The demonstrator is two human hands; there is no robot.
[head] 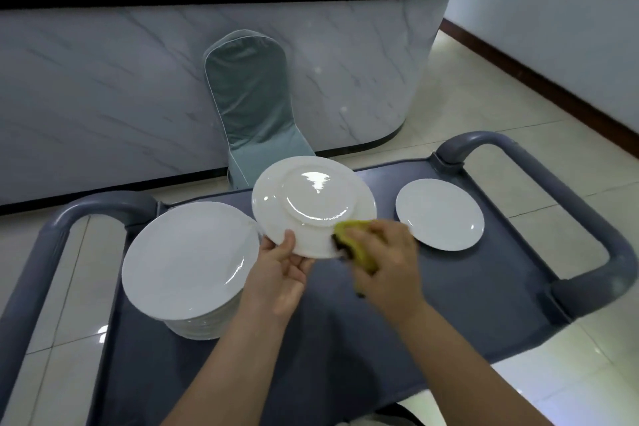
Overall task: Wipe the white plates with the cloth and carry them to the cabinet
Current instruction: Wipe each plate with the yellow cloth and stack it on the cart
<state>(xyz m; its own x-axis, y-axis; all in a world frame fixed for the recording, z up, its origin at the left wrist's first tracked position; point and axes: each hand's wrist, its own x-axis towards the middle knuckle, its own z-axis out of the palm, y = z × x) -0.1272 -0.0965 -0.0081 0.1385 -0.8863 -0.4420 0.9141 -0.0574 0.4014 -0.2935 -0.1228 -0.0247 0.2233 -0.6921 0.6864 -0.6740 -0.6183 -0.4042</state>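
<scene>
On the left of the grey cart (466, 304), a stack of white plates (190, 263) sits face up, smooth and faintly glossy. Just right of it, the left hand (280, 273) holds a white plate (311, 204) above the cart top. The plate is tilted, its underside and raised foot ring facing the camera and catching glare. The thumb is clamped over its near rim and the fingers are curled behind. At the plate's lower right edge, the right hand (387, 263) has its fingers bunched round a yellow cloth (349, 228) with a dark side, pressing it to the rim. Farther right, a single plate (440, 214) lies flat on the cart.
</scene>
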